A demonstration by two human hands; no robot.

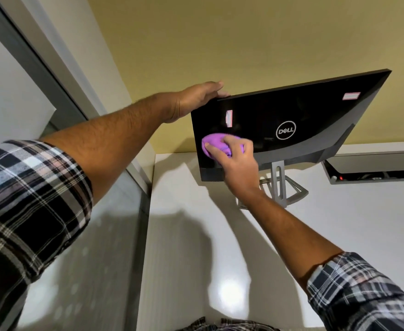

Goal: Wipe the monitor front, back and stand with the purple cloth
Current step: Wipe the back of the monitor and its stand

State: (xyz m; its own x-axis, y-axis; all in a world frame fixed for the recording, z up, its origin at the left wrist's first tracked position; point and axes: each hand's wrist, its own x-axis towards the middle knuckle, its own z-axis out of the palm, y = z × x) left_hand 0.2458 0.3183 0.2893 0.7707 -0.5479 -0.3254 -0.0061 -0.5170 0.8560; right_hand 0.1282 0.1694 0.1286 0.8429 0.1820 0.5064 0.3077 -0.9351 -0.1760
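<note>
The black monitor (299, 115) stands on the white desk with its glossy back, bearing a round logo, turned toward me. Its grey metal stand (279, 185) rests on the desk below. My left hand (196, 99) grips the monitor's upper left corner. My right hand (236, 161) presses the bunched purple cloth (214, 142) against the lower left part of the back panel. Two small white stickers sit on the back. The screen side is hidden.
A white desk (220, 235) runs under the monitor, with an open cable box (373, 168) set into it at the right. A yellow wall stands behind. A grey-framed glass partition (53, 75) borders the desk on the left.
</note>
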